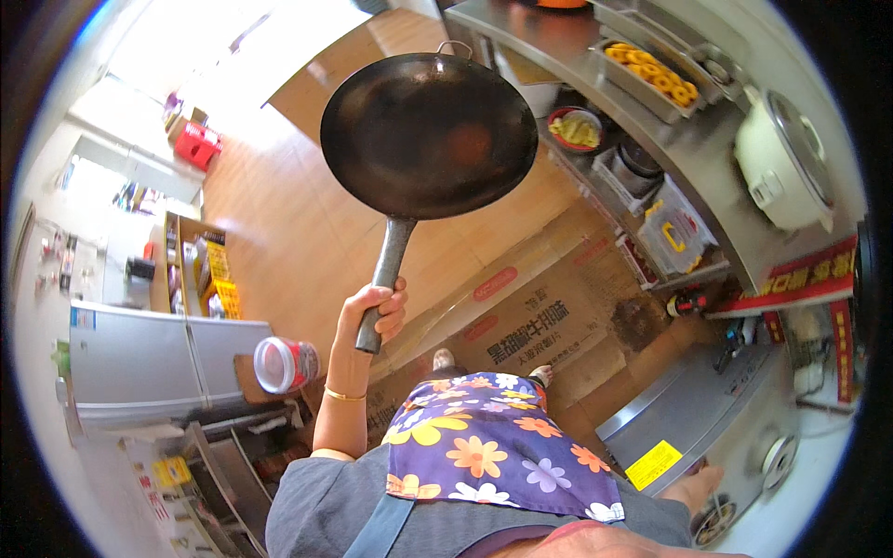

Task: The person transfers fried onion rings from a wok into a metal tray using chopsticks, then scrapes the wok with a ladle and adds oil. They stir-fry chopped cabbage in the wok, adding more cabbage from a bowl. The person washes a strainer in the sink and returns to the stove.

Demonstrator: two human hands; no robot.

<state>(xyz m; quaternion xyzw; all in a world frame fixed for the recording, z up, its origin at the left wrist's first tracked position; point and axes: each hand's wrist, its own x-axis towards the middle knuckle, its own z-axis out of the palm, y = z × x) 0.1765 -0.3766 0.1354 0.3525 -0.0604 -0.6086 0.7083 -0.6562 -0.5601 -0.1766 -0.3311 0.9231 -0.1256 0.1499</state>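
Observation:
My left hand (377,310) is closed around the grey handle of a dark metal wok (425,139). The wok is held up in front of me, well above the floor, its handle towards me and a small metal loop on its far rim. Nothing shows inside its blackened bowl. At the lower right, my right hand (704,481) reaches out by the edge of a stainless steel counter (691,397), close to a yellow label (654,465) and a round burner (715,519). Its fingers are small and blurred, so their grip is unclear.
A steel shelf unit (677,153) on the right carries a pan of yellow rings (652,77) and a white rice cooker (785,164). Flattened cardboard (558,321) covers the floor at my feet. Left are a plastic tub (279,364) and a white fridge (132,356).

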